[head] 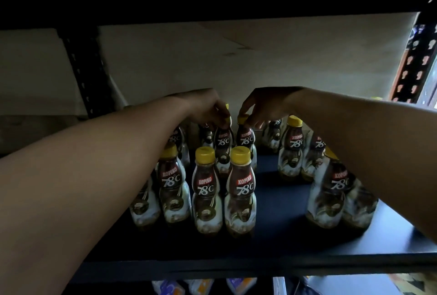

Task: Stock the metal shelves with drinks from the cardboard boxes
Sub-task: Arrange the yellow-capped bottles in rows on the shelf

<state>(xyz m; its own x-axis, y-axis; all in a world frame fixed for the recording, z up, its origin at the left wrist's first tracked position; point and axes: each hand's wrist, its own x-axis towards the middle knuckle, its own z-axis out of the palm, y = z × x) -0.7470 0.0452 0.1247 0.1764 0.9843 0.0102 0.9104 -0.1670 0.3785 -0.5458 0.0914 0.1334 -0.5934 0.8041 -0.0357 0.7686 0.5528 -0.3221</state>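
Head view: two bare forearms reach in over the metal shelf (272, 235), entering from 8 o'clock and 3 o'clock and meeting just above frame centre.
Left hand (208, 110): fingers curled down and clamped on the yellow-capped top of the back-left bottle (223, 143).
Right hand (262, 107): fingertips pinched round the yellow cap of the back-right bottle (246, 139).
Held bottles: both upright, side by side and just touching, at 12 o'clock of the middle cluster; whether their bases sit on the shelf is hidden by the bottles in front.
Front pair (207, 188): two Kopiko 78°C bottles upright and touching, at 6 o'clock of the held ones.
Left group (171, 181): more bottles at 9 o'clock of the front pair, partly behind the left forearm.
Right group (293, 148): bottles standing at 3 o'clock, well apart from the middle cluster, with bare blue shelf between; the nearest are partly hidden by the right forearm.
Uprights: a dark perforated post (82, 70) at 10 o'clock, an orange one (411, 65) at 2 o'clock.
Lower level: blurred packages (201, 286) at 6 o'clock, under the shelf edge.
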